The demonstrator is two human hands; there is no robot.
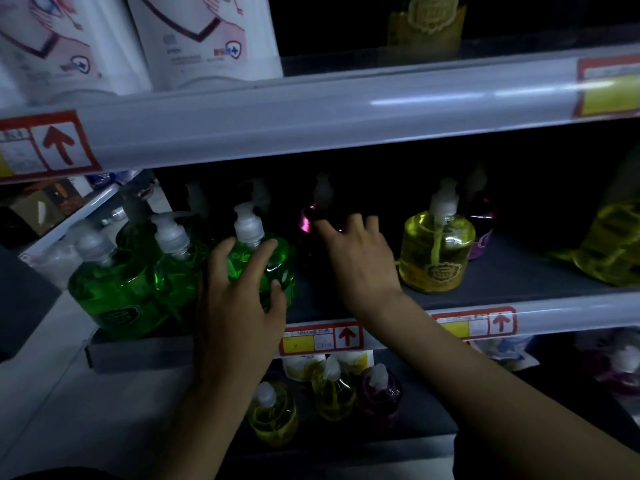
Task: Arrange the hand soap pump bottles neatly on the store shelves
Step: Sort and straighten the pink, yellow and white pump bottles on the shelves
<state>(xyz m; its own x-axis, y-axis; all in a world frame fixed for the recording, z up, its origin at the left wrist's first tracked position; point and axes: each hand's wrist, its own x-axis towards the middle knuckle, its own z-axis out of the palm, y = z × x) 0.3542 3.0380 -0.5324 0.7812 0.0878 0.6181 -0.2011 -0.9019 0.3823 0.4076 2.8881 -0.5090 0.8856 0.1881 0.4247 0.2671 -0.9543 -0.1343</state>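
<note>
Head view: left hand (239,292) wraps green pump bottle (242,261) on middle shelf (512,271), at right end of green row. Right hand (360,258) reaches onto dark purple bottle (307,221) beside it — grip unclear in dim light. Yellow pump bottle (436,251) stands just right.

Overall: dim and underexposed, with muted colour.
Light source: from the viewer's side; the upper shelf rail (311,112) is the brightest band.
Glare: a white streak on that rail towards the right, and a pink glint on the dark bottle (306,221).
Glow: the green bottle (256,261) and the yellow bottle (436,251) shine through.
Shadows: the shelf recesses fall to near black, and the right hand (356,258) fades into the dark at its fingers.
Blur: the white pouches (204,39) are smeared, and the yellow pack (609,244) is soft.
Distortion: the rails tilt and bow towards the edges.
</note>
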